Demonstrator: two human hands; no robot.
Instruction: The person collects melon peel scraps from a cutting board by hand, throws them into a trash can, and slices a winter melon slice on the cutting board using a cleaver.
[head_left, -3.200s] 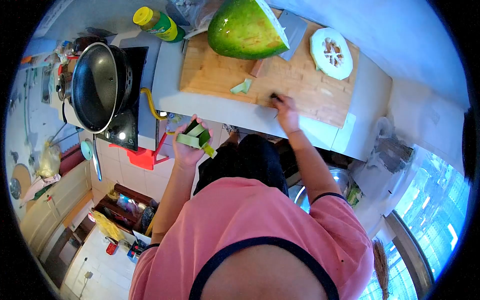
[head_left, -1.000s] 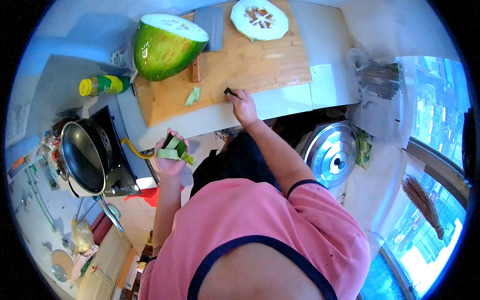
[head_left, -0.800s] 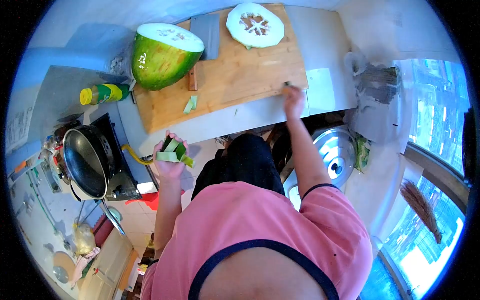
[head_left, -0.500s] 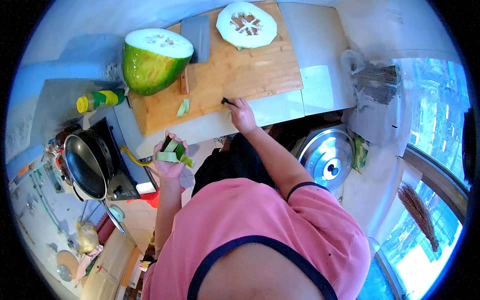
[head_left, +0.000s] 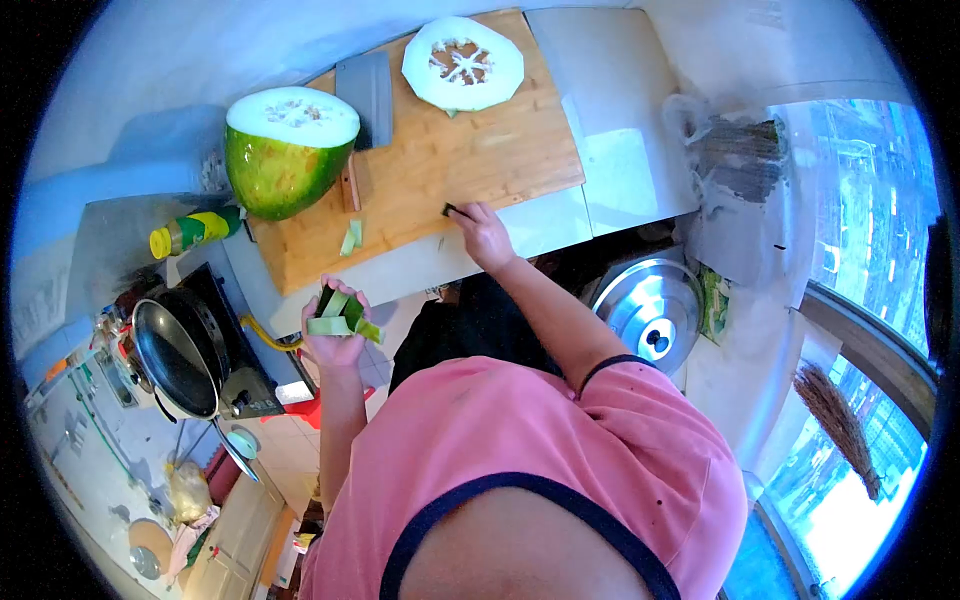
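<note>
Palm up, my left hand (head_left: 335, 347) cups several green-and-white strips of melon peel (head_left: 338, 312) just off the front edge of the wooden cutting board (head_left: 460, 170). At that edge my right hand (head_left: 487, 238) pinches a small dark green piece of peel (head_left: 453, 211). Other pale peel strips (head_left: 351, 238) lie on the board between my hands. A large cut winter melon (head_left: 285, 165), white face up, stands on the left of the board. Beside it lies a cleaver (head_left: 365, 100) with a wooden handle. A peeled round melon slice (head_left: 490, 85) rests at the back.
A bottle with a yellow cap (head_left: 195, 232) lies left of the board. A black pan (head_left: 175, 355) sits at the stove on the left. To the right below the counter is a steel lid (head_left: 648, 310). A straw brush (head_left: 838, 420) is by the window.
The view has shifted, so the board and melon appear lower and farther left. Both hands keep their hold on the peel, my right hand still at the board's front edge.
</note>
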